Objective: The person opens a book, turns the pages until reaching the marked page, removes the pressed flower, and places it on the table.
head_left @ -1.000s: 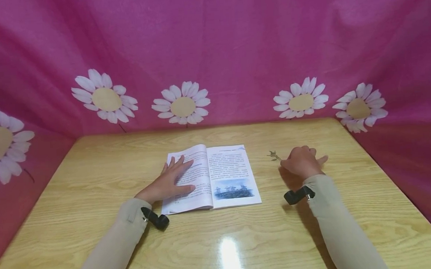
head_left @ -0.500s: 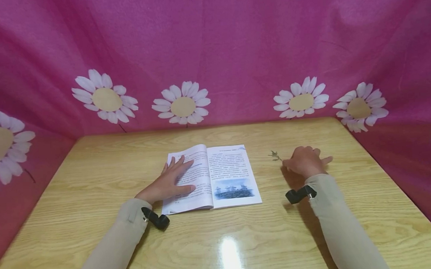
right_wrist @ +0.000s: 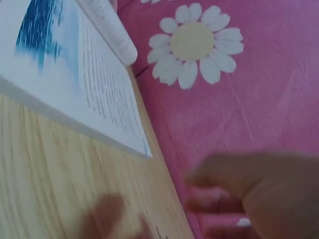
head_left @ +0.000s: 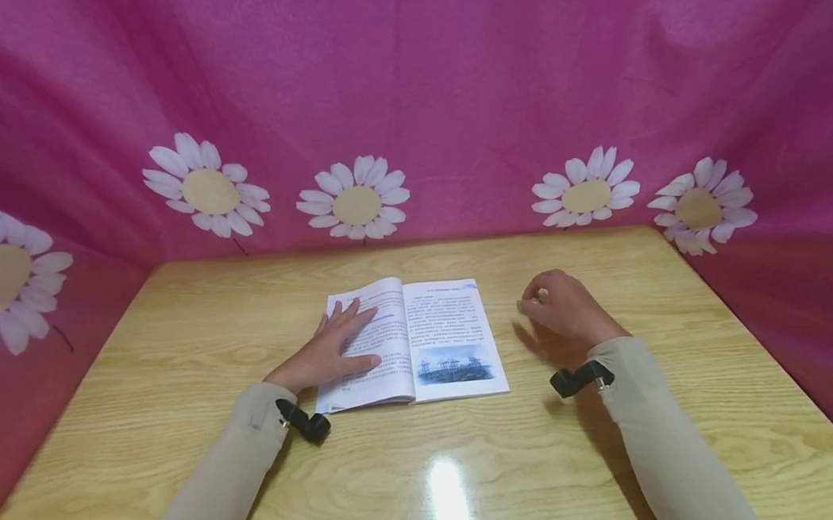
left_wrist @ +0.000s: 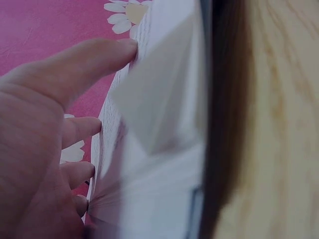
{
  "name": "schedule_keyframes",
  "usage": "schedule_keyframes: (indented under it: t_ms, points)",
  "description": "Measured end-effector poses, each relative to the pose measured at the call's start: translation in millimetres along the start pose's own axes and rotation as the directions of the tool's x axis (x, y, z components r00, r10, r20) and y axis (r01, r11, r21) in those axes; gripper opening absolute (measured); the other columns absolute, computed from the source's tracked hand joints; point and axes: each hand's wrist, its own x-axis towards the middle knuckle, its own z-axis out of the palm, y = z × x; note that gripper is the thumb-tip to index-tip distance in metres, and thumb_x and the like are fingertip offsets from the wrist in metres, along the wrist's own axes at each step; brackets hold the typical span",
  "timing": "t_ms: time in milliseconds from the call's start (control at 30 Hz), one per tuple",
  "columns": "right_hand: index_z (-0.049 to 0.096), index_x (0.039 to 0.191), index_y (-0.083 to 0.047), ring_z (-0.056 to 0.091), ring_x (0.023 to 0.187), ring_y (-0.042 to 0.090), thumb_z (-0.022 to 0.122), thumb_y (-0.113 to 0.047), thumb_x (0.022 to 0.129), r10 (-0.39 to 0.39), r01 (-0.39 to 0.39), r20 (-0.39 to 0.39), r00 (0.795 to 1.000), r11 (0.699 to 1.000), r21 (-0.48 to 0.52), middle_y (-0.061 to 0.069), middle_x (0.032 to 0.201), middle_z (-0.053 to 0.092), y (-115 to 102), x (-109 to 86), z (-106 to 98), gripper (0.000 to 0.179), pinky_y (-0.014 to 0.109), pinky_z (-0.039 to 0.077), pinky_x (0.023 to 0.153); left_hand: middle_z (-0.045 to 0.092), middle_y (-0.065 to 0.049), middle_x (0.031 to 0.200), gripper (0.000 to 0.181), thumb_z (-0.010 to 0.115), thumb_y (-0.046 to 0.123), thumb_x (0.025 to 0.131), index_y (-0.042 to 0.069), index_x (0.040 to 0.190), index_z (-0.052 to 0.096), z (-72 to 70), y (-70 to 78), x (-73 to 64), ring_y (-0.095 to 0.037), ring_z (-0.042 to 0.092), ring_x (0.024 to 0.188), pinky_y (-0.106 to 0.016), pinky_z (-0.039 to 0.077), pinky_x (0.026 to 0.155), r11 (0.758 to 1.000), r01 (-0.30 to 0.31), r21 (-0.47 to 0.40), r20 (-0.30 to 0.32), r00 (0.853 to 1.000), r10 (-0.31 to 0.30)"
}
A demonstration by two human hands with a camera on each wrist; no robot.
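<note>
An open book (head_left: 450, 317) lies on the wooden table. My left hand (head_left: 322, 353) rests on its left page, fingers spread and straight. The left wrist view shows the left thumb (left_wrist: 117, 52) at the edge of the pages, with a folded page corner (left_wrist: 159, 94) lifted beside it. To the right of the book, my right hand (head_left: 564, 307) hovers over the table with thumb and forefinger curled toward each other. Thin dark marks (right_wrist: 160, 233) show on the table near it in the right wrist view. I cannot tell whether the right fingers hold the small dry sprig, hidden in the head view.
The wooden table (head_left: 258, 476) meets a pink cloth (head_left: 449, 91) with large white daisies at the back and sides. A small black camera is strapped on each wrist, over beige sleeves (head_left: 208, 479). The book's printed right page carries a blue picture.
My right hand has turned and shifted to the left, toward the book. The sprig that stuck out left of its fingertips no longer shows in the head view. My left hand stays on the page.
</note>
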Motion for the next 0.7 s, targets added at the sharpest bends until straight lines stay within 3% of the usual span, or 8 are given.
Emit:
schedule_keyframes:
  t_ms: [100, 233, 333, 400, 500, 600, 700]
  points:
    - [0.064, 0.11, -0.004, 0.05, 0.118, 0.033, 0.064, -0.025, 0.093, -0.079, 0.073, 0.069, 0.994, 0.993, 0.088, 0.016, 0.125, 0.057, -5.4, 1.0, 7.5, 0.027, 0.053, 0.041, 0.1, 0.002, -0.005, 0.162, 0.085, 0.065, 0.057, 0.084, 0.027, 0.154, 0.026, -0.3, 0.2, -0.6, -0.027, -0.014, 0.147, -0.046, -0.009, 0.117, 1.0, -0.004, -0.009, -0.006, 1.0, 0.003]
    - [0.057, 0.128, -0.01, 0.046, 0.127, 0.028, 0.065, -0.035, 0.092, -0.116, 0.089, 0.188, 0.975, 0.985, 0.149, 0.009, 0.135, 0.053, -14.5, -0.4, 18.0, 0.044, 0.052, 0.036, 0.107, 0.002, -0.004, 0.162, 0.085, 0.064, 0.058, 0.084, 0.027, 0.154, 0.025, -0.7, 0.6, -0.6, -0.027, -0.014, 0.147, -0.046, -0.009, 0.117, 1.0, -0.003, -0.009, -0.008, 1.0, 0.002]
    - [0.053, 0.132, -0.014, 0.049, 0.119, 0.024, 0.065, -0.038, 0.092, -0.173, 0.138, 0.26, 0.95, 0.98, 0.147, 0.005, 0.129, 0.056, -17.4, -1.2, 26.2, 0.048, 0.048, 0.039, 0.105, 0.001, -0.003, 0.162, 0.086, 0.064, 0.059, 0.084, 0.029, 0.154, 0.025, -0.9, 1.7, -0.3, -0.026, -0.014, 0.147, -0.045, -0.009, 0.117, 1.0, 0.006, -0.011, -0.007, 1.0, -0.006]
    - [0.053, 0.132, -0.014, 0.051, 0.117, 0.024, 0.065, -0.036, 0.092, -0.224, 0.193, 0.279, 0.934, 0.972, 0.133, 0.005, 0.128, 0.056, -18.1, -1.5, 30.7, 0.047, 0.046, 0.04, 0.103, 0.001, -0.003, 0.162, 0.087, 0.065, 0.059, 0.083, 0.029, 0.154, 0.025, -1.1, 2.3, -0.3, -0.026, -0.014, 0.147, -0.045, -0.009, 0.117, 1.0, 0.012, -0.014, -0.003, 1.0, -0.012]
    - [0.048, 0.138, -0.012, 0.046, 0.128, 0.028, 0.066, -0.036, 0.091, -0.249, 0.226, 0.299, 0.921, 0.968, 0.111, 0.009, 0.14, 0.051, -18.2, -2.5, 34.6, 0.056, 0.048, 0.037, 0.107, 0.001, -0.003, 0.162, 0.088, 0.065, 0.06, 0.082, 0.028, 0.154, 0.025, -1.2, 3.2, -0.7, -0.027, -0.014, 0.147, -0.046, -0.009, 0.117, 1.0, 0.019, -0.017, 0.001, 1.0, -0.019]
    - [0.052, 0.129, -0.007, 0.035, 0.138, 0.033, 0.068, -0.037, 0.09, -0.275, 0.254, 0.302, 0.913, 0.961, 0.108, 0.014, 0.15, 0.038, -19.4, -2.5, 36.6, 0.052, 0.049, 0.034, 0.109, 0.001, -0.003, 0.162, 0.088, 0.066, 0.06, 0.082, 0.029, 0.154, 0.025, -1.3, 3.3, -1.0, -0.027, -0.013, 0.147, -0.046, -0.009, 0.117, 1.0, 0.016, -0.016, -0.002, 1.0, -0.017]
    - [0.055, 0.123, -0.004, 0.033, 0.139, 0.034, 0.068, -0.04, 0.089, -0.315, 0.307, 0.293, 0.903, 0.949, 0.075, 0.017, 0.15, 0.038, -19.8, -2.7, 39.4, 0.051, 0.05, 0.033, 0.109, 0.002, -0.004, 0.163, 0.087, 0.065, 0.06, 0.083, 0.029, 0.154, 0.025, -1.5, 2.1, -2.0, -0.028, -0.014, 0.147, -0.047, -0.008, 0.117, 1.0, 0.01, -0.01, -0.008, 1.0, -0.01]
